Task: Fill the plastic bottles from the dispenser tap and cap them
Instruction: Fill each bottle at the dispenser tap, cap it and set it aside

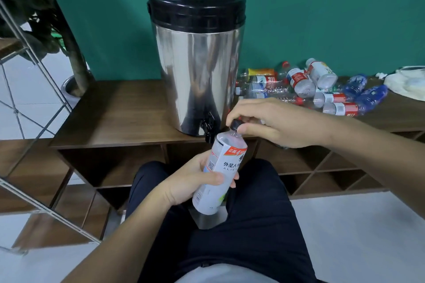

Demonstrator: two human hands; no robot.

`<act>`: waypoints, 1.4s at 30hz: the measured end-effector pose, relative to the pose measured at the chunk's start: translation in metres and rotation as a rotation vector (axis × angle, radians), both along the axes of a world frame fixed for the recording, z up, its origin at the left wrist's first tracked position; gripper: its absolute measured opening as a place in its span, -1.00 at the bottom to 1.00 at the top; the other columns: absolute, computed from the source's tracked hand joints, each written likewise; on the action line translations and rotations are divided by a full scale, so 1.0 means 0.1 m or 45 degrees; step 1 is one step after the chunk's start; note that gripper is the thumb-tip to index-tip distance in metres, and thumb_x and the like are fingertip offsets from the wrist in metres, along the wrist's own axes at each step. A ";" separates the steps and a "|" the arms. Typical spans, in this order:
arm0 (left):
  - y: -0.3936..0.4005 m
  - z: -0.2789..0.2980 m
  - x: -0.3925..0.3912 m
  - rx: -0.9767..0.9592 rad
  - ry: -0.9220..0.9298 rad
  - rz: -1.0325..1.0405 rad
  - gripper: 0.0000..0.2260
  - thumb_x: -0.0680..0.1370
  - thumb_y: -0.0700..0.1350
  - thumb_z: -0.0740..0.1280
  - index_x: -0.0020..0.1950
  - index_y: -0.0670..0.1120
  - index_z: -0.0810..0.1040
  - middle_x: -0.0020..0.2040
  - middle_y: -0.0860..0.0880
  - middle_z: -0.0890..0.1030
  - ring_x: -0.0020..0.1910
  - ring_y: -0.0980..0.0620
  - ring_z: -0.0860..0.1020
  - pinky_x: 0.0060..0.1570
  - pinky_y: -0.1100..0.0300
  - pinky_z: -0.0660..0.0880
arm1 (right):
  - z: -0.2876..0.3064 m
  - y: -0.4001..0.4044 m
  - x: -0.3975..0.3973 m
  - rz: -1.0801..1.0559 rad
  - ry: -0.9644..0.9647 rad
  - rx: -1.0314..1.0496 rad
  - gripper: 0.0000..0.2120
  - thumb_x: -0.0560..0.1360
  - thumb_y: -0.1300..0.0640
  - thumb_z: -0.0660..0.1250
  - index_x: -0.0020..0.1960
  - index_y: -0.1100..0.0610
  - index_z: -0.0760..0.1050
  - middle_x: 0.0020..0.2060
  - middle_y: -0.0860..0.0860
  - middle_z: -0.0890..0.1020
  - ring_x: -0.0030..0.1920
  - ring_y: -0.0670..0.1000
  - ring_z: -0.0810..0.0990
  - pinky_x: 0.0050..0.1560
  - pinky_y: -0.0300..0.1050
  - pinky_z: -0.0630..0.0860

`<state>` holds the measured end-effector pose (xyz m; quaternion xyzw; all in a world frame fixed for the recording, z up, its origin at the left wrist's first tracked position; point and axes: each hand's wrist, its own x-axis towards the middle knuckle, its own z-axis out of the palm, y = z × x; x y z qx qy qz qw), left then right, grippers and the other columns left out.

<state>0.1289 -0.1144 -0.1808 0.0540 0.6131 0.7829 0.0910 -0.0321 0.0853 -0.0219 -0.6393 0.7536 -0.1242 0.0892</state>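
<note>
Bare forearms without sleeves, dark navy trousers (pixel 241 225), pale shirt hem (pixel 220 274) at the bottom edge

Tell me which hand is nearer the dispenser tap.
Right. The right hand pinches the bottle's black cap just right of the tap; the left hand holds the bottle lower down, below it.

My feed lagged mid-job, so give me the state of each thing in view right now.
White-labelled bottle: tilted, gripped by left hand.
Black cap: on the bottle's neck, pinched by right hand.
Dispenser: upright, black lid on.
Tap: no stream visible.
Pile of bottles: lying on the wooden shelf top.
</note>
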 end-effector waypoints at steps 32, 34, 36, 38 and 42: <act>0.11 -0.59 -0.01 -0.450 0.106 0.483 -0.43 0.56 -0.19 0.65 0.53 0.05 0.57 0.30 -0.01 0.72 0.28 -0.06 0.70 0.34 -0.07 0.64 | -0.89 -0.17 0.07 -0.503 -0.012 -0.076 -0.47 0.71 -0.32 0.24 -0.21 0.08 0.50 -0.36 -0.05 0.51 -0.28 0.01 0.50 -0.21 0.15 0.46; 0.11 -0.61 -0.01 -0.485 0.096 0.486 -0.41 0.58 -0.17 0.64 0.56 0.08 0.54 0.35 0.03 0.71 0.34 -0.04 0.68 0.38 -0.08 0.62 | -0.94 -0.18 0.05 -0.465 -0.020 -0.092 -0.61 0.73 -0.21 0.29 -0.10 0.04 0.58 -0.22 -0.11 0.53 -0.17 -0.06 0.52 -0.11 0.10 0.51; 0.10 -0.63 0.01 -0.538 0.071 0.486 -0.39 0.62 -0.14 0.61 0.61 0.13 0.48 0.39 0.10 0.68 0.39 0.03 0.65 0.41 -0.03 0.60 | -0.99 -0.18 0.04 -0.412 -0.068 -0.089 -0.78 0.74 -0.12 0.32 0.10 -0.02 0.66 -0.08 -0.17 0.51 -0.08 -0.13 0.52 -0.03 -0.04 0.50; 0.10 -0.65 0.02 -0.607 0.051 0.480 -0.38 0.65 -0.09 0.58 0.63 0.16 0.41 0.41 0.18 0.65 0.41 0.11 0.62 0.42 0.01 0.59 | -1.04 -0.19 0.04 -0.389 -0.110 -0.143 -0.85 0.73 -0.04 0.38 0.24 -0.06 0.67 -0.02 -0.20 0.50 -0.04 -0.15 0.53 -0.01 -0.13 0.48; 0.08 -0.70 0.03 -0.678 0.026 0.422 -0.41 0.68 0.01 0.53 0.63 0.21 0.32 0.39 0.21 0.62 0.39 0.13 0.61 0.40 0.05 0.58 | -1.11 -0.15 0.04 -0.398 -0.220 -0.239 -0.79 0.69 0.09 0.47 0.31 -0.09 0.67 0.06 -0.17 0.58 -0.01 0.00 0.57 0.07 -0.03 0.56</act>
